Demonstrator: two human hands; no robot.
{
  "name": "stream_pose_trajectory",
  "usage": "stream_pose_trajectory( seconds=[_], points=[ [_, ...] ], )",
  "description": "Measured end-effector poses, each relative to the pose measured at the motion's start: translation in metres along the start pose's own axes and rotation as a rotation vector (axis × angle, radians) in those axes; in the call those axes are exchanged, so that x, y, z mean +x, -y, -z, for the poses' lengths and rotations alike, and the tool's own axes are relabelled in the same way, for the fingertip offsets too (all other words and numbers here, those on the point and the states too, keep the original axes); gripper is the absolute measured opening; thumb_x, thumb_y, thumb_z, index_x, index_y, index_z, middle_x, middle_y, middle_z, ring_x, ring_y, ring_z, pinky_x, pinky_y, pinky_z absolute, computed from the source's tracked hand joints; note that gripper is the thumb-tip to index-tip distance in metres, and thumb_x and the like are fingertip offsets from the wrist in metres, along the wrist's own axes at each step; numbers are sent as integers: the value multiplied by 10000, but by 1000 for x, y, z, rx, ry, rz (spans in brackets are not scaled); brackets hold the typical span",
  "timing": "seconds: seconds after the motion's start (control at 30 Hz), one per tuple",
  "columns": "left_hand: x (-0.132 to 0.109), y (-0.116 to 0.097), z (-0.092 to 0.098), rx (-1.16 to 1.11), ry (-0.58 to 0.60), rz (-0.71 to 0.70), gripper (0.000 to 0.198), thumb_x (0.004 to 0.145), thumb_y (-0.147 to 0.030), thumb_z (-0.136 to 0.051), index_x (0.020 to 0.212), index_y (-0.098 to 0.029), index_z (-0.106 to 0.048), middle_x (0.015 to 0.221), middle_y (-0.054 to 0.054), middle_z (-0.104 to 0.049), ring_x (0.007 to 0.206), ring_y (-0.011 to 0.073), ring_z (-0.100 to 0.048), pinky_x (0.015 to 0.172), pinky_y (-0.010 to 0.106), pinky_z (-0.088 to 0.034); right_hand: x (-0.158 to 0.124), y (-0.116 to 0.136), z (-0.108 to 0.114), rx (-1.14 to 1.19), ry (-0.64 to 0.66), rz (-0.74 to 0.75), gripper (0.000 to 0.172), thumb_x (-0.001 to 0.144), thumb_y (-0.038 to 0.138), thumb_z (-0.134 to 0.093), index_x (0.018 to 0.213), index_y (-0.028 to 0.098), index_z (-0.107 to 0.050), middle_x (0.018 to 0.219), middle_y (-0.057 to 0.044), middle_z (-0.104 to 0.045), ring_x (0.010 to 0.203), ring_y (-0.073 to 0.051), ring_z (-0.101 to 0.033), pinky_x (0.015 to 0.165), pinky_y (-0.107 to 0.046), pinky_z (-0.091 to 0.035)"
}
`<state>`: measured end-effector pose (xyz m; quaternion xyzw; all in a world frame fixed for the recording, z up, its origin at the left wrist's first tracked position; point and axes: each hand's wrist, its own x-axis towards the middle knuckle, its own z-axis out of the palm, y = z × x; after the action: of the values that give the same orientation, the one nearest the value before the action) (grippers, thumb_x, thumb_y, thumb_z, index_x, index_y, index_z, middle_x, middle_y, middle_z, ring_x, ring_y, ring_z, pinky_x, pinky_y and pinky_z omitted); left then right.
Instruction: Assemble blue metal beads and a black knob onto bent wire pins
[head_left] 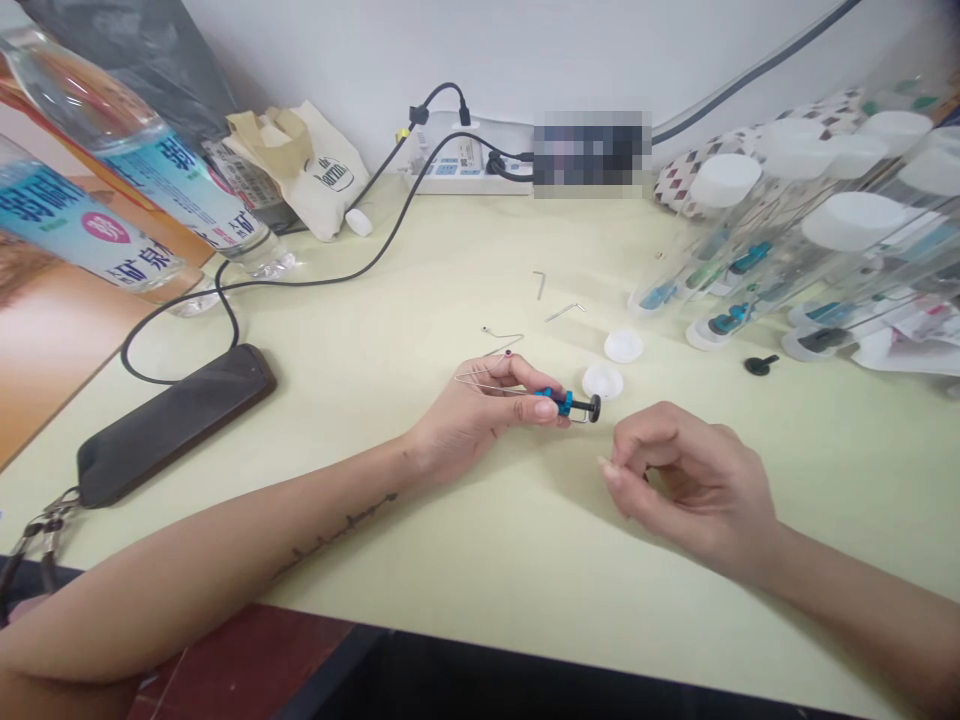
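My left hand (480,410) pinches a small blue and black part (566,402) between thumb and fingers. A black disc on a short shaft sticks out of its right end, and thin bent wire runs back from it over my fingers. Just right of the part, my right hand (690,485) is closed, thumb against the curled index finger; whatever it may hold is hidden or too small to name. Above the part lie two round white caps, one (602,381) nearer my hand and another (624,346) behind it.
Small L-shaped keys (539,284) lie behind the caps. A black knob (761,365) and clear tubes with white lids (726,180) stand at right. At left are a dark phone (176,425), a cable and water bottles (161,170). A power strip (472,160) sits by the wall.
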<state>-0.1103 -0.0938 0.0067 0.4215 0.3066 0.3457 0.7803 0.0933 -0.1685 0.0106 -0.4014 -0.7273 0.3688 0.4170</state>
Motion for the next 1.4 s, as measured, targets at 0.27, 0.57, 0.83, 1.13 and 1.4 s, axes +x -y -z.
stream_pose_trajectory(
  seconds=[0.27,0.57,0.83,1.13,1.4],
  points=[
    [0,-2,-2,-6,2,-8,118,685,-111,-762,756,-117,-669,781,-6,-706,724,97,-686,756,226,-558,1,0,0,38,13,16,189,848,79,-543,854,243,-450,576,78,-443,470,-53,-423,443,-181,-333],
    [0,0,-1,-4,-4,-8,126,682,-114,-765,759,-128,-667,790,-11,-704,738,97,-680,760,242,-564,1,5,1,120,19,-7,194,843,75,-575,818,228,-458,556,78,-484,420,-51,-445,401,-191,-329],
    [0,-1,-1,-3,2,-9,120,685,-110,-763,757,-124,-668,784,-12,-699,747,99,-682,776,253,-571,3,4,1,136,34,-13,184,852,92,-575,856,227,-450,562,78,-511,415,-53,-466,401,-194,-344],
    [0,0,0,-9,7,-6,119,692,-113,-757,764,-131,-664,801,-12,-702,758,101,-683,772,255,-571,2,4,1,147,62,-2,185,858,91,-574,912,232,-468,543,89,-507,419,-45,-459,415,-179,-354],
    [0,-3,-3,25,-15,-6,154,655,-122,-785,748,-120,-662,761,-5,-713,721,108,-687,779,259,-542,5,1,1,44,-338,-51,166,844,152,-626,968,238,-556,721,32,-532,552,-72,-497,462,-217,-387]
  ],
)
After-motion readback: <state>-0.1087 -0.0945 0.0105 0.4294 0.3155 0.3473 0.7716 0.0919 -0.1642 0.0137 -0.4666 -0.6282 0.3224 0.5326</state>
